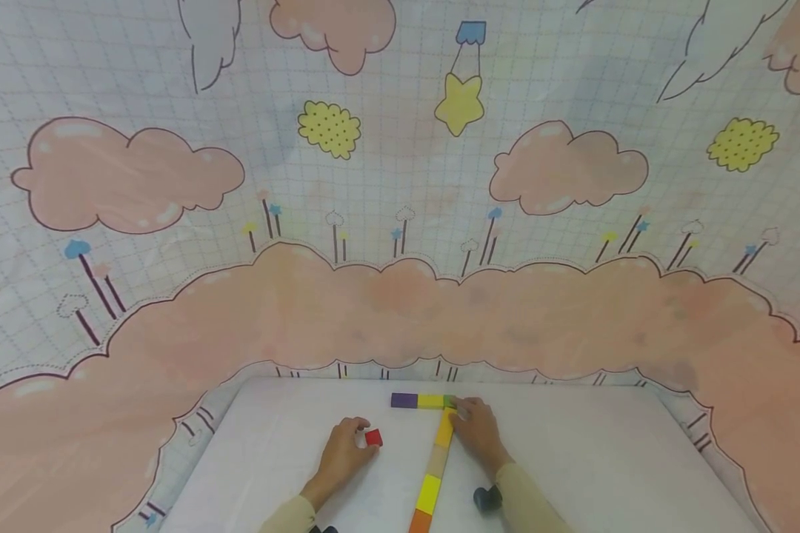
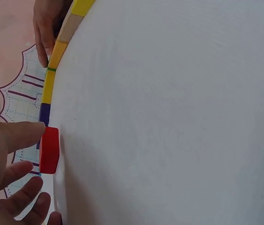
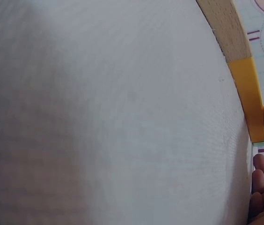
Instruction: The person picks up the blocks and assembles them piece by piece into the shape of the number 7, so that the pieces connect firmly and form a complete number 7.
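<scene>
A red block [image 1: 373, 437] lies on the white table between the thumb and index finger of my left hand [image 1: 344, 453]. In the left wrist view the thumb touches one end of the red block [image 2: 49, 150]; the other fingers are spread apart from it. My right hand [image 1: 481, 431] pinches a small green block [image 1: 449, 400] at the corner where two rows of blocks meet. Left of it lie a yellow block [image 1: 430, 401] and a purple block [image 1: 404, 400]. Running toward me are an orange-yellow block [image 1: 444, 428], a plain wood block [image 1: 437, 460], a yellow block [image 1: 429, 494] and an orange block [image 1: 421, 522].
A dark, rounded object [image 1: 487, 499] sits beside the right sleeve [image 1: 532, 497]. Another dark object [image 1: 324, 529] shows near the left sleeve at the bottom edge. Behind the white table [image 1: 593, 444] hangs a cloth printed with clouds and stars [image 1: 460, 107].
</scene>
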Demonstrator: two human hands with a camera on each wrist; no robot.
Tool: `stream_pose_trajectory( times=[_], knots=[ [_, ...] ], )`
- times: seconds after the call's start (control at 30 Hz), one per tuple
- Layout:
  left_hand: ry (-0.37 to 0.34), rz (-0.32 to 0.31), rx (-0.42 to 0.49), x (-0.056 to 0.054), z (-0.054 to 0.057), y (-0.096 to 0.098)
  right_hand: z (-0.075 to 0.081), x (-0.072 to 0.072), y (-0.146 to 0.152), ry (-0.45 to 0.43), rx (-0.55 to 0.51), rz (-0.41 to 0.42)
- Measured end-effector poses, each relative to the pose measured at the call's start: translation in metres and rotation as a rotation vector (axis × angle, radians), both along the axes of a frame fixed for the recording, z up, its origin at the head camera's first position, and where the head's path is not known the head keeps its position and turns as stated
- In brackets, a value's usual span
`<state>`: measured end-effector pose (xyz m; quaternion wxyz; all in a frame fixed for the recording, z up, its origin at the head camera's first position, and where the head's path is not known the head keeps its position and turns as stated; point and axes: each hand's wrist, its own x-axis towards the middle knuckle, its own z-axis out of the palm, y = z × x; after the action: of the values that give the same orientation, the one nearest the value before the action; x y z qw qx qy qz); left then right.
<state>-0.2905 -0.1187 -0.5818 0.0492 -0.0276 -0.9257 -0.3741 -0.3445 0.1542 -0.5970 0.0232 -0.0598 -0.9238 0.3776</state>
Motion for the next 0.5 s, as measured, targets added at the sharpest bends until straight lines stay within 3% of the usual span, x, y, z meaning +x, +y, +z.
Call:
stream_pose_trajectory(
  times=[0.33,0.5],
  knots=[
    [0.025,-0.028,-0.098,-0.0007,-0.0026,0.0002,-0.0028,-0.0011,0.0,0.0,0.012,0.006],
    [0.009,-0.032,-0.098,-0.0021,0.001,0.0005,-0.0058,-0.0042,0.0015,0.012,0.029,0.004]
  ],
)
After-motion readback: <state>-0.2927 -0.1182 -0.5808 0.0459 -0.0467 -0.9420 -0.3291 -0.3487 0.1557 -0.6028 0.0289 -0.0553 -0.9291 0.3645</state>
